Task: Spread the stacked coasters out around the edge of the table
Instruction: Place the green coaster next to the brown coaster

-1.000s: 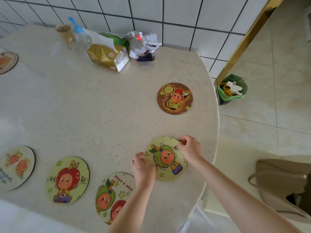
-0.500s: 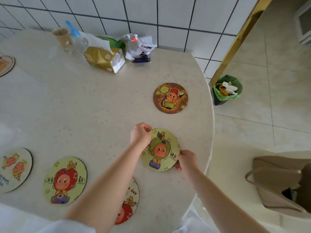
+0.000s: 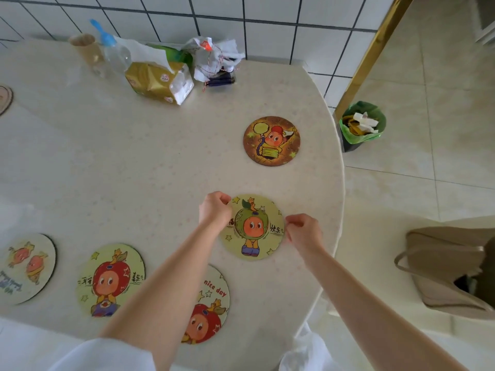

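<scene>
A round green coaster [image 3: 253,228] with a cartoon fruit figure lies flat near the right edge of the cream table [image 3: 139,167]. My left hand [image 3: 214,210] pinches its upper left rim and my right hand [image 3: 304,231] pinches its right rim. Beyond it lies a brown coaster [image 3: 272,140]. Along the near edge lie a "nice day" coaster [image 3: 207,306], partly under my left forearm, a red-fruit coaster [image 3: 111,279] and a pale coaster [image 3: 25,267]. Another coaster [image 3: 4,99] peeks in at the far left.
At the back of the table stand a paper cup [image 3: 84,48], a clear bottle [image 3: 115,53], a gold packet [image 3: 158,81] and crumpled wrapping [image 3: 214,58]. On the floor to the right are a green-lined bin [image 3: 361,124] and a beige bag [image 3: 450,269].
The green coaster has been turned round between both hands until its figure stands upright. My left hand went to its upper left rim, my right hand to its right rim.
</scene>
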{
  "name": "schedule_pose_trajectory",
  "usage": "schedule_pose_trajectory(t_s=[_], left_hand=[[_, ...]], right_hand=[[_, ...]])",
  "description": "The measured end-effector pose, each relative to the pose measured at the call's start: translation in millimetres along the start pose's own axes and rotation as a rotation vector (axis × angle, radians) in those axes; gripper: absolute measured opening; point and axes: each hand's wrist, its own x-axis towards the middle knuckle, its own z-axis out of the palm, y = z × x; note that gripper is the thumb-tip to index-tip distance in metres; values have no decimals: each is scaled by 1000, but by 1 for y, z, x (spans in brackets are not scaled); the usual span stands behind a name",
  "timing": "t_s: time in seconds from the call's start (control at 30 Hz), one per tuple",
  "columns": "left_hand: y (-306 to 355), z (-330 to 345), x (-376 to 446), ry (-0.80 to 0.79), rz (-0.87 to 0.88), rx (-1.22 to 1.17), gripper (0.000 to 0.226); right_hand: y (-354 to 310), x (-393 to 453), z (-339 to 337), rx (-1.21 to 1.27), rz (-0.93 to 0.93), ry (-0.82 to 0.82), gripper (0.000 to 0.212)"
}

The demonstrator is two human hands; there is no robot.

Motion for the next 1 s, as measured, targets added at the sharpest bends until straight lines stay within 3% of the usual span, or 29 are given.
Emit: schedule_pose_trajectory(t_s=[0.3,0.5,0.6,0.73,0.87,1.0], left_hand=[[-92,-43,-35,-61,251,135,31],[-170,-86,-62,-180,381,197,28],[-199,-102,-74,-231,355,159,33],[-205,-114,-79,-311,270,24,42],[-198,-113,-78,-369,256,67,51],[-201,-108,-80,-324,250,102,51]], right_hand=[[37,-76,54,10,-40,-23,17],[83,-150,107,45,95,33,22],[91,-177,128,46,81,120,27],[95,-191,148,318,238,191,41],[101,-192,157,401,309,229,39],[99,-184,153,365,311,253,28]])
